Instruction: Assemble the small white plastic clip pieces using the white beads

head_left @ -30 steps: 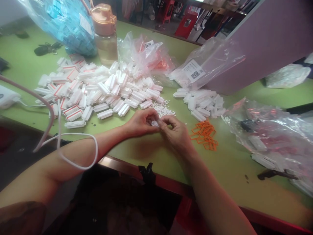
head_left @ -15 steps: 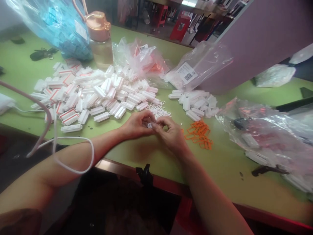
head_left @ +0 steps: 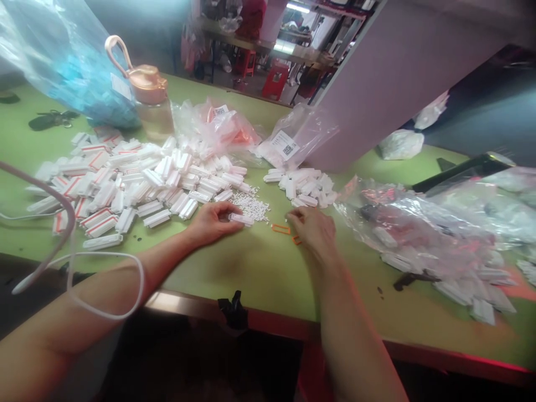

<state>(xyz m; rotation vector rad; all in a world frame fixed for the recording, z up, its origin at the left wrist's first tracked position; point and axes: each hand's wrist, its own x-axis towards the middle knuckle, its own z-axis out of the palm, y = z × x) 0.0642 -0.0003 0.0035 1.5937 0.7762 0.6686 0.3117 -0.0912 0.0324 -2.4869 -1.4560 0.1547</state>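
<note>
My left hand [head_left: 213, 222] pinches a small, oblong, translucent white plastic piece [head_left: 242, 219] between thumb and fingers, just above the green table. Beside it lies a scatter of tiny white pegs [head_left: 253, 206]. My right hand [head_left: 312, 231] is farther right, palm down, with its fingers drawn together and the fingertips low at the tabletop. Whatever those fingertips hold, if anything, is too small to make out. Just left of this hand lies an orange rectangular frame [head_left: 280, 228]; part of another orange frame [head_left: 296, 240] shows by the fingers. The hand covers the area behind them.
A large heap of white plastic cases [head_left: 138, 178] spreads at left, with a bottle [head_left: 151, 100] behind. Whitish pieces [head_left: 307, 187] lie beyond my right hand. Plastic bags [head_left: 419, 218] fill the right side. A white cable [head_left: 104, 316] loops over my left forearm.
My hands, together before, are now apart. The right has moved right over where the orange frames lay; the left keeps the plastic piece. The camera view has shifted.
</note>
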